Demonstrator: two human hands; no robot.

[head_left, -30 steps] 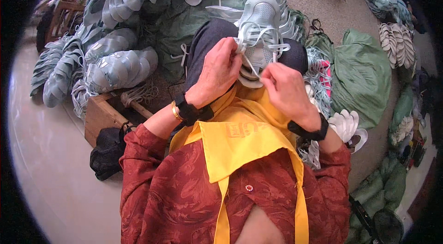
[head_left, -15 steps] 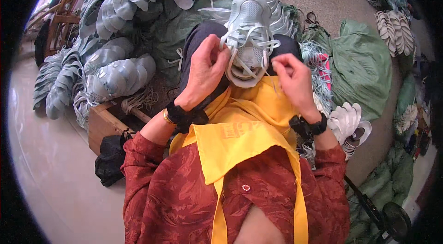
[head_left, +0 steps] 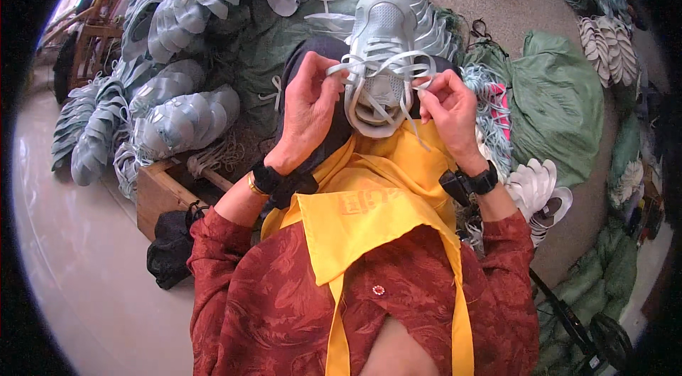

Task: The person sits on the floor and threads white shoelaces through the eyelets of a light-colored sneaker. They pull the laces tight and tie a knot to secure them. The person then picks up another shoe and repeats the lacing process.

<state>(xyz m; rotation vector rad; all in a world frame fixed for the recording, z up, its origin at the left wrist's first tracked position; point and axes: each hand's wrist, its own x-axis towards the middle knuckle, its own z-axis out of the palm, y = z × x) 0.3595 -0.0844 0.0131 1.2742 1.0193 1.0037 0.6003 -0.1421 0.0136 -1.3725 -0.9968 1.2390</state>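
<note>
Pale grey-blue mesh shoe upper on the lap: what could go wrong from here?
1. The left hand and right hand pinch the narrow pale laces only by the fingertips; a loop might slip from either grip.
2. Neither hand steadies the body of the pale grey-blue mesh shoe upper, so uneven pulling could twist it.
3. The overlapping row of pale uppers close beyond it might get bumped.

This looks like a shoe workshop. Pale blue-grey shoe uppers lie stacked in overlapping rows beside a brown wooden box, with crumpled green sacking spread nearby.
</note>
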